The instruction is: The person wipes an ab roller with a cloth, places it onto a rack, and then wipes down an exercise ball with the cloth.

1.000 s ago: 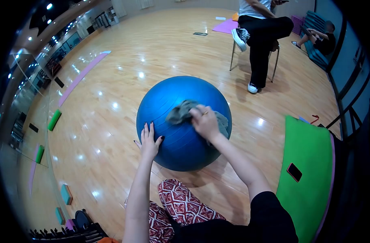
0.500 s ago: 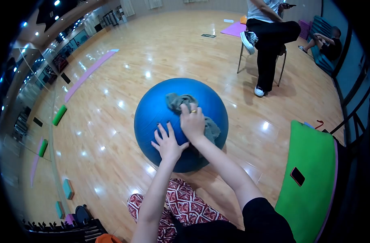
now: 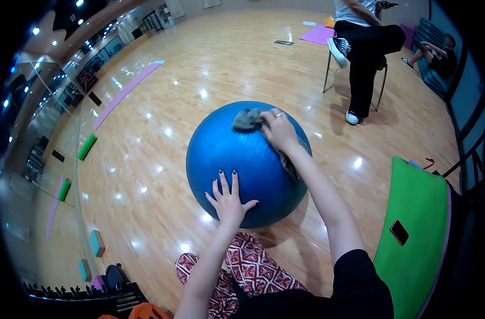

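A large blue exercise ball [image 3: 221, 154] rests on the wooden floor right in front of my knees. My left hand [image 3: 229, 202] lies on its near lower side with the fingers spread. My right hand [image 3: 279, 130] is closed on a grey-green cloth [image 3: 248, 120], pressing it against the upper right of the ball. Part of the cloth bunches out left of the fingers, and another part trails down the ball's right side beneath my wrist. My palm hides the middle of the cloth.
On the right lies a green mat [image 3: 412, 212] with a phone [image 3: 399, 232] on it. A person sits on a chair [image 3: 381, 90] at the back right; another sits by the wall. Along the mirror at left are a pink strip [image 3: 126, 95], a green roller [image 3: 87, 147] and a teal block [image 3: 97, 243].
My right hand has pushed the cloth up and rightward over the ball. My left hand has slid a little lower on it. The whole view has shifted slightly.
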The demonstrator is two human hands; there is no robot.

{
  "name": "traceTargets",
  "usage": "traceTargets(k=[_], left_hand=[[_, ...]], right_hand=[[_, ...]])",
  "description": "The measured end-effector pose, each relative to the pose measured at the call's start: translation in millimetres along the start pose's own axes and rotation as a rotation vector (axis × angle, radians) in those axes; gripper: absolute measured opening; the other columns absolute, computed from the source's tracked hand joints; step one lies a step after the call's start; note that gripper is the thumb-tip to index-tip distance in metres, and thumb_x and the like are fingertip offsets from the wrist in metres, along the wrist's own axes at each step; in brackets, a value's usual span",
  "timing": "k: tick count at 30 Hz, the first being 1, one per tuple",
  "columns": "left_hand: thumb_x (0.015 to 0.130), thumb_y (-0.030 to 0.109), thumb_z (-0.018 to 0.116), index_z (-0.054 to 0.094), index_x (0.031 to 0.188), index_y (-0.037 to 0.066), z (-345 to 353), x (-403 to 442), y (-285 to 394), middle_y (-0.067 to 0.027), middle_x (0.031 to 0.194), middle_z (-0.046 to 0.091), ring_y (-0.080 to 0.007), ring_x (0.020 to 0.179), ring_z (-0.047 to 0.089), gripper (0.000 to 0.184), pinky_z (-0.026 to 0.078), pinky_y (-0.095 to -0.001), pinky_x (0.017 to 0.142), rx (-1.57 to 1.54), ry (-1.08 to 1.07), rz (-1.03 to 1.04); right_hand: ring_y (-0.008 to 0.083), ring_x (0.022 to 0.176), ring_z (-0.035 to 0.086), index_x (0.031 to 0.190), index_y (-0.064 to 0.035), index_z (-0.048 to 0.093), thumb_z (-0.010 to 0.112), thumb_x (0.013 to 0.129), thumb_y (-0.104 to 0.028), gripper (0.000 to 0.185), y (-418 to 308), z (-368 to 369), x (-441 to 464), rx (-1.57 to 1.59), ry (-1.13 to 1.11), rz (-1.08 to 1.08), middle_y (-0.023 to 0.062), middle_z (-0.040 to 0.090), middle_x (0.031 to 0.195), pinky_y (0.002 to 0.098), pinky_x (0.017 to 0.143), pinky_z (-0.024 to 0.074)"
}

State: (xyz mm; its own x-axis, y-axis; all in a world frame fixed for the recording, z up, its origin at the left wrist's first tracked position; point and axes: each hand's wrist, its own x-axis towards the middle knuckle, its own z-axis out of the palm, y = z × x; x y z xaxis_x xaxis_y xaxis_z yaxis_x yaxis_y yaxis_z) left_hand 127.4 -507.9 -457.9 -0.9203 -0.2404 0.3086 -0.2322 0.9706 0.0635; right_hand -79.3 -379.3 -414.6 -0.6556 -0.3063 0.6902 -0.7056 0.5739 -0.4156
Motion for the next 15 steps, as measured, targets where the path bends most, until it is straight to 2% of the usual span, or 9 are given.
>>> traceTargets(k=[1, 3, 8, 9, 13, 14, 15], left_hand=[[0.054, 0.059, 0.072, 0.026, 0.14, 0.017, 0, -2, 0, -0.0171, 0.145, 0.018, -0.0403, 0.125, 0.027, 0.107, 0.021, -0.0664, 0.095, 0.002, 0.004, -0.004], [0.053, 0.059, 0.072, 0.027, 0.14, 0.018, -2, -2, -1, -0.0171, 0.145, 0.018, -0.04, 0.125, 0.026, 0.106, 0.02, -0.0666, 0.095, 0.016, -0.017, 0.02], [0.048, 0.048, 0.08, 0.028, 0.14, 0.019, -3, 20, -31, -0.0168, 0.146, 0.018, -0.0382, 0.128, 0.024, 0.11, 0.018, -0.0669, 0.096, -0.088, -0.031, 0.044], [0.051, 0.05, 0.077, 0.029, 0.139, 0.023, -9, 28, -41, -0.0138, 0.145, 0.021, -0.0355, 0.127, 0.026, 0.104, 0.017, -0.0675, 0.097, -0.043, -0.061, 0.034], [0.052, 0.039, 0.081, 0.031, 0.137, 0.026, -30, 50, -67, -0.0096, 0.145, 0.023, -0.0344, 0.129, 0.024, 0.1, 0.015, -0.0682, 0.098, 0.105, 0.009, -0.107], [0.051, 0.033, 0.083, 0.029, 0.139, 0.023, -32, 51, -68, -0.0108, 0.145, 0.024, -0.035, 0.13, 0.023, 0.103, 0.016, -0.0675, 0.097, 0.088, 0.031, -0.186], [0.051, 0.033, 0.083, 0.029, 0.139, 0.023, -35, 50, -67, -0.0108, 0.145, 0.024, -0.035, 0.13, 0.023, 0.103, 0.016, -0.0675, 0.097, 0.088, 0.034, -0.18]], right_hand=[[0.0305, 0.092, 0.054, 0.103, -0.0147, 0.054, 0.061, 0.075, -0.015, 0.028, 9, 5, 3, 0.004, 0.001, -0.005, 0.0099, 0.053, 0.099, 0.0418, 0.075, 0.0482], [0.0309, 0.094, 0.053, 0.104, -0.0143, 0.054, 0.06, 0.076, -0.016, 0.028, 15, 10, 9, -0.003, 0.039, 0.275, 0.0103, 0.053, 0.099, 0.0412, 0.077, 0.0477], [0.0313, 0.09, 0.053, 0.103, -0.0139, 0.054, 0.062, 0.076, -0.016, 0.029, -11, 9, -14, -0.046, 0.034, 0.135, 0.011, 0.051, 0.103, 0.0407, 0.075, 0.048], [0.0312, 0.091, 0.053, 0.104, -0.014, 0.054, 0.063, 0.075, -0.015, 0.03, -21, 10, -21, -0.069, 0.045, 0.128, 0.0117, 0.051, 0.102, 0.0401, 0.073, 0.0484], [0.0297, 0.085, 0.052, 0.104, -0.0135, 0.052, 0.06, 0.076, -0.015, 0.029, -53, 21, -42, -0.165, 0.132, 0.016, 0.0116, 0.05, 0.098, 0.0392, 0.066, 0.0479], [0.0291, 0.082, 0.052, 0.101, -0.0135, 0.052, 0.058, 0.077, -0.013, 0.025, -62, 24, -47, -0.189, 0.148, 0.011, 0.0108, 0.05, 0.097, 0.038, 0.063, 0.0473], [0.028, 0.082, 0.052, 0.099, -0.0144, 0.052, 0.055, 0.078, -0.013, 0.022, -73, 28, -51, -0.2, 0.167, 0.017, 0.0101, 0.05, 0.096, 0.0368, 0.06, 0.0469]])
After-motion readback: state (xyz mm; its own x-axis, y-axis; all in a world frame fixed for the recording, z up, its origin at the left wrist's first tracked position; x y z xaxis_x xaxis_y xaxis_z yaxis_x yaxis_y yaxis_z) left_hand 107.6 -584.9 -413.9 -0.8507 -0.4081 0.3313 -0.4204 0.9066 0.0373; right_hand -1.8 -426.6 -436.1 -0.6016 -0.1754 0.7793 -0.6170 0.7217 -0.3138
